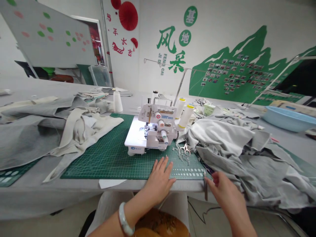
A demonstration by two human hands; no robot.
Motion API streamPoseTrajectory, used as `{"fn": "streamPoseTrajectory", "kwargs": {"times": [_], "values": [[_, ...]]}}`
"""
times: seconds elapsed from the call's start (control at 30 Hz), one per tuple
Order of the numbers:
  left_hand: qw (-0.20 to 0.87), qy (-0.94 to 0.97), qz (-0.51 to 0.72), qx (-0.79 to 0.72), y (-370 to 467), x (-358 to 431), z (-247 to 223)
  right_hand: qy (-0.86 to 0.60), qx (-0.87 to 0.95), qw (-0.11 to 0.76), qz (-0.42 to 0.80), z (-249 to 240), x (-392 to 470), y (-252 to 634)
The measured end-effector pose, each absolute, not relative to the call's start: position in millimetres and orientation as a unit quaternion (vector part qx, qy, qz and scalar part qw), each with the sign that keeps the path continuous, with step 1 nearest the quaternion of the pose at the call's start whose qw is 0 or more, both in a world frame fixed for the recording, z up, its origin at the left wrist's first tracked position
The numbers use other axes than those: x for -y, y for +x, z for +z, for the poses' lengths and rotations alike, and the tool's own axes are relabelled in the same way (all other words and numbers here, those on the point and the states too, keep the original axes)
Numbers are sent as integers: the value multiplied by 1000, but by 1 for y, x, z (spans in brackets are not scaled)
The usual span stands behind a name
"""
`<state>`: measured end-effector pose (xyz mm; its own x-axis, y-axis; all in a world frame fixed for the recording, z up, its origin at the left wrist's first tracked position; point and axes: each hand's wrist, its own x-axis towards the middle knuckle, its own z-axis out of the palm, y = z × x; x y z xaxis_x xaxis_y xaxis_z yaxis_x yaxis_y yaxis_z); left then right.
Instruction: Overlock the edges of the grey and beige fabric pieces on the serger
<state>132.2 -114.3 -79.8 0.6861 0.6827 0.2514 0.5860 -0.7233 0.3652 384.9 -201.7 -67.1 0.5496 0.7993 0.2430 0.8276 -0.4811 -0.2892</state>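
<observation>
Grey cloth [27, 140] heaping far left; translucent bin [98, 77] standing behind, contents unclear. White sewing machine [154, 141] standing on green mat [106, 151], blue label [167, 117] blurring past reading. Just before machine, my left grip [159, 176] lying flat on mat, fingers spreading. Green wall lettering [162, 64] showing 风采, "FENG CAI". Scissors [185, 146] resting right of machine. My right grip [221, 186] curling beside grey-white fabric [243, 158]; I cannot tell if pinching. Blue basin [283, 121] sitting far right, contents hidden.

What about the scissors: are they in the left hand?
No, the scissors lie beside the overlock machine, apart from the left hand.
</observation>
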Motion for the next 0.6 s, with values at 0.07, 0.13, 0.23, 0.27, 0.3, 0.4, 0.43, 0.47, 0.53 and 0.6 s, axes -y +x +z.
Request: {"fn": "streamPoseTrajectory", "kwargs": {"times": [0.07,0.13,0.23,0.27,0.3,0.4,0.43,0.47,0.53,0.6], "values": [[121,909,210,-339,123,116,-87,-871,466,157,-15,-75,212,374],[113,907,230,-335,120,117,-92,-874,465,137,-13,-78,207,364],[109,903,249,-333,120,118,-94,-879,460,119,-27,-73,180,357],[108,903,252,-331,121,118,-94,-878,464,114,-33,-70,169,357],[108,903,255,-329,121,119,-94,-875,470,108,-41,-67,158,358],[112,902,265,-322,119,121,-95,-873,472,102,-70,-61,137,360],[114,902,267,-320,118,121,-96,-872,471,102,-85,-60,135,360],[116,902,269,-318,117,122,-97,-868,475,107,-100,-61,134,358],[120,901,274,-314,117,122,-99,-846,502,130,-121,-66,133,352],[123,900,279,-312,117,122,-100,-810,554,161,-104,-74,130,340]]}}
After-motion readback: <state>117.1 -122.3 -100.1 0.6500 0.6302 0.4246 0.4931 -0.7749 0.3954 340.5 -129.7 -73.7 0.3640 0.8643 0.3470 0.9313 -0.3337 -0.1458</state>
